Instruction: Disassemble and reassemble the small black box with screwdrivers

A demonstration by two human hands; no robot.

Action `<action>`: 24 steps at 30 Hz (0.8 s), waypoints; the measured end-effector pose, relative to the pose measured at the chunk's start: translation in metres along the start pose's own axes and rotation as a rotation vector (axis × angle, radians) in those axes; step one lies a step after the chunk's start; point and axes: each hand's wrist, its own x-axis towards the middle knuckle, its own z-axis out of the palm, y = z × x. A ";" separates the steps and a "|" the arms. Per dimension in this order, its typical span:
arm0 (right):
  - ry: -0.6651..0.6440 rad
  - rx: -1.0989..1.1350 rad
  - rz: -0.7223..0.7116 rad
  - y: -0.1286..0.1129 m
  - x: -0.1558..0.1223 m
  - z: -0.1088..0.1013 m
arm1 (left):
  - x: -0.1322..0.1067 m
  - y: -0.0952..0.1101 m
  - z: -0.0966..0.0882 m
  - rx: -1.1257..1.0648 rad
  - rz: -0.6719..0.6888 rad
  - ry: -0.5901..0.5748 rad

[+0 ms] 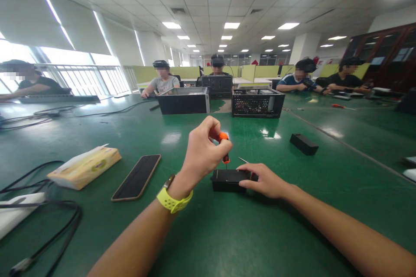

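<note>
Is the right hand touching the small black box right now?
Touching. The head view shows the right hand with its fingers lying on the small black box, no gap between them.

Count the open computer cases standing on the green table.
3: a solid-sided case at centre left, a perforated case to its right, and a third case behind them; more may be hidden farther back.

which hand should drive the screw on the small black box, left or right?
Left. The left hand already grips the orange-handled screwdriver upright, tip down on the small black box. The right hand lies flat on the box's right end, steadying it.
</note>
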 end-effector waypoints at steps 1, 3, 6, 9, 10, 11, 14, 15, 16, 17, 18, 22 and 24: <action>0.001 0.001 0.000 0.000 0.000 0.000 | 0.000 0.000 0.000 0.009 0.004 0.000; 0.002 0.005 -0.003 0.000 0.000 0.000 | -0.002 0.002 0.001 0.038 0.023 0.002; 0.002 0.010 -0.002 0.000 0.000 0.001 | -0.003 0.004 0.000 0.083 0.060 -0.001; 0.002 0.004 -0.002 0.000 0.000 0.002 | -0.003 0.005 -0.002 0.117 0.078 -0.027; 0.001 0.004 -0.003 0.000 0.000 0.001 | -0.003 0.005 -0.002 0.124 0.082 -0.041; 0.001 0.004 -0.004 0.000 0.000 0.001 | -0.003 0.004 -0.003 0.131 0.085 -0.053; 0.000 0.008 0.000 0.000 0.000 0.000 | -0.001 0.003 -0.006 0.154 0.092 -0.091; 0.000 0.008 0.002 0.000 0.000 0.000 | 0.000 0.003 -0.007 0.161 0.095 -0.102; 0.000 0.007 0.004 -0.001 0.000 0.000 | 0.000 0.003 -0.009 0.168 0.098 -0.114; -0.001 0.006 0.007 -0.001 0.000 0.000 | 0.001 0.003 -0.010 0.175 0.100 -0.124; -0.001 0.004 0.008 -0.002 -0.001 0.000 | 0.001 0.003 -0.011 0.182 0.102 -0.134; -0.003 0.002 0.009 -0.002 -0.001 0.000 | 0.003 0.005 -0.015 0.215 0.113 -0.163; -0.004 0.002 0.007 -0.001 -0.001 0.000 | 0.004 0.005 -0.017 0.234 0.122 -0.168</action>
